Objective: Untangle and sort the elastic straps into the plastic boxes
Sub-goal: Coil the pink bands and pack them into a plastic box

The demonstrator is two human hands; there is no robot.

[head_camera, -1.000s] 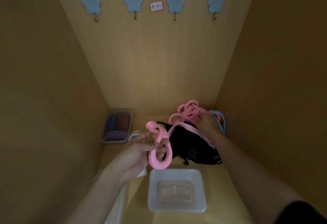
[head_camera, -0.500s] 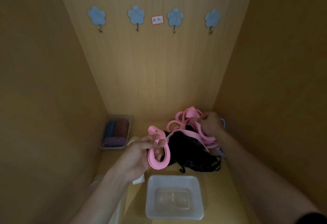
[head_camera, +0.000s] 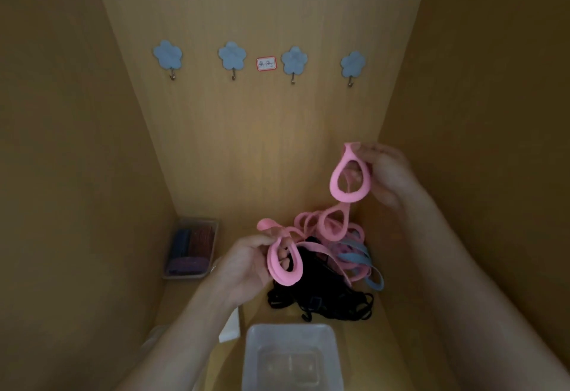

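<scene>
Head camera, looking down into a wooden cubby. Your right hand [head_camera: 389, 178] is raised toward the back wall and pinches the top of a pink strap [head_camera: 335, 181] between thumb and fingertips, so that one open loop hangs below the grip. From there the strap runs down in a second loop into the tangled heap [head_camera: 331, 262] on the cubby floor. Your left hand [head_camera: 246, 264] is lower and nearer you, its fingers curled through another pink loop at the heap's left edge. I cannot tell whether both loops belong to one strap.

The heap holds pink loops, blue straps [head_camera: 354, 258] on its right side and black straps [head_camera: 324, 301] underneath, all knotted together.

A clear plastic box [head_camera: 290, 329] sits closest to you, just in front of the heap, and looks empty. A second box [head_camera: 197, 221] at the far left already holds blue, reddish and purple straps side by side.

As I judge it, the sorting is partly done. The pink strap is not yet free, and the pink, blue and black straps remain to be separated and boxed.
</scene>
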